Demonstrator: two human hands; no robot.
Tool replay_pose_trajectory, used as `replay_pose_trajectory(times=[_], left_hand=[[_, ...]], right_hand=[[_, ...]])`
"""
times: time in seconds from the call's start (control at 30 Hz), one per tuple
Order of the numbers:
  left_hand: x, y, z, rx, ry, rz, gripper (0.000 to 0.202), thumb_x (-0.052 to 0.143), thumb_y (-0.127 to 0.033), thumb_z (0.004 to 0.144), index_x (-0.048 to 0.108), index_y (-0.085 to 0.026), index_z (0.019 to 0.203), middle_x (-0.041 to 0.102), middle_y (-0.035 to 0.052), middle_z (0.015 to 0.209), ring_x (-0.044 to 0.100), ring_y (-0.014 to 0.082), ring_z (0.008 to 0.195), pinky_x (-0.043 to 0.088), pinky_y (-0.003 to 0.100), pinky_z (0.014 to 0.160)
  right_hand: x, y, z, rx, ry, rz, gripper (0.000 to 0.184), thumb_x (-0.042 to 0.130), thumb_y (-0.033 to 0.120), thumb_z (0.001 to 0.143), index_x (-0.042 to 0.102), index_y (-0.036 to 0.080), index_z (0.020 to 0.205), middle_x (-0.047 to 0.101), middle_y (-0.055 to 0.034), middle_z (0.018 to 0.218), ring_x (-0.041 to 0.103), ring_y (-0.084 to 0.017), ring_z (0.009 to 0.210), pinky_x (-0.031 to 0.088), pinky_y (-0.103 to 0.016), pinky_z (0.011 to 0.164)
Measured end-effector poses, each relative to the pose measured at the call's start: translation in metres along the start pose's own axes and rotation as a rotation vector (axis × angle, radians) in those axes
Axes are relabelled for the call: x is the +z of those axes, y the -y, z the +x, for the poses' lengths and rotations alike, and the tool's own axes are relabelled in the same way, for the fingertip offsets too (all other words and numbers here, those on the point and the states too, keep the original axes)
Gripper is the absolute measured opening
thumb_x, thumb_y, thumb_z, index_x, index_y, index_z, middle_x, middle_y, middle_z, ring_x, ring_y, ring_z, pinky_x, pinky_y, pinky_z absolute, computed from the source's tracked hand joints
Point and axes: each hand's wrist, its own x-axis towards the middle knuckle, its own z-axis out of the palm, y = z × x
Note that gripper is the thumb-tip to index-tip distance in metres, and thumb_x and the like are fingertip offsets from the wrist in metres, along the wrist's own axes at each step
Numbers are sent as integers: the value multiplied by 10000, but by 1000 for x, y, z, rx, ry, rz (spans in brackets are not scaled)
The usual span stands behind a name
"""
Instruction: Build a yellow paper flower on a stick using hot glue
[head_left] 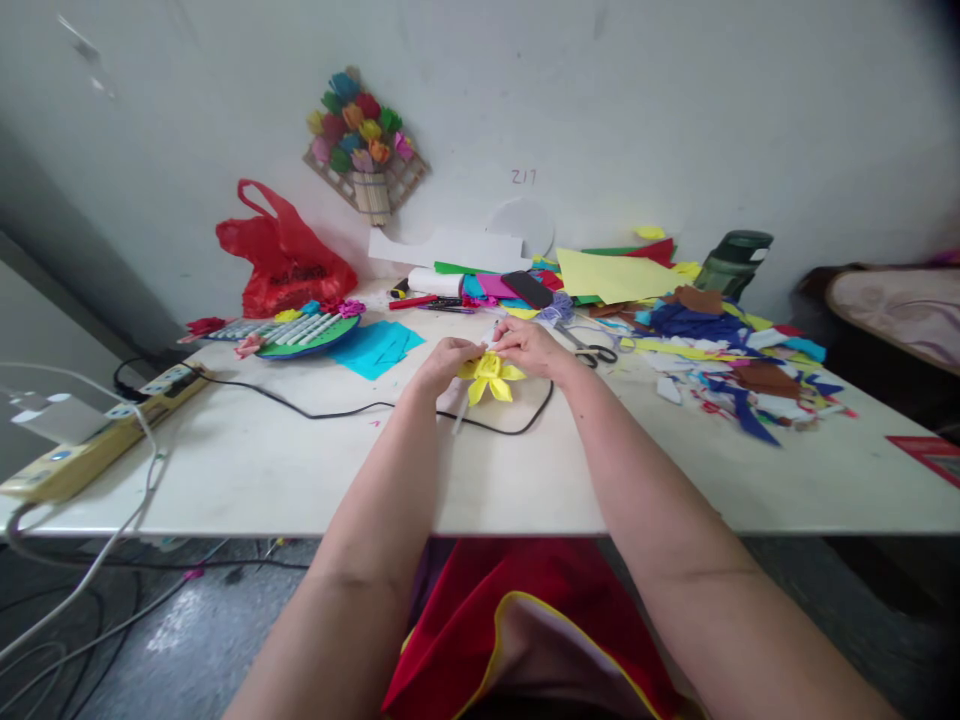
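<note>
A yellow craft flower (pixel 491 383) with pointed petals is between my hands over the middle of the table. My left hand (pixel 448 362) pinches its upper left side. Fingers of my right hand (pixel 531 346) close on its top from the other side. Something small and white shows at the fingertips; its kind is too small to make out. Below my left hand, a thin whitish stick (pixel 460 412) points down toward the tabletop. Close to my right hand lie scissors (pixel 592 352) with black handles.
A black cable (pixel 345 411) loops across the table from a power strip (pixel 105 432). Fabric scraps (pixel 750 380) pile up at the right, near a dark green bottle (pixel 735 262). A red bag (pixel 289 265) and a decorated green board (pixel 307 337) stand at the left.
</note>
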Motion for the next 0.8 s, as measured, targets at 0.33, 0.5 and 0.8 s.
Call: replay_pose_trajectory(times=[0.33,0.5,0.8], left_hand=[[1,-5,-2,65,-42,88,450,766,-529,544,539,-143,507,404,-33,450,315,58,444,211,233,467],[1,-6,-3,95,-103,106,433,756,-509,580,541,-139,519,412,-29,472,324,60,457,230,230,475],[0,-3,1,121,-131,137,397,743,-475,620,553,-135,540,410,-35,475,337,57,454,243,224,469]], right_hand=[[-5,1,-2,-2,46,63,170,594,168,776,756,194,822,648,-61,929,602,-163,852,495,-322,800],[-2,0,-3,37,-62,26,271,564,139,779,737,183,982,644,-93,1057,589,-150,814,492,-299,727],[-1,1,-2,94,-15,-56,168,596,206,807,757,181,843,687,-42,778,572,-146,734,437,-267,711]])
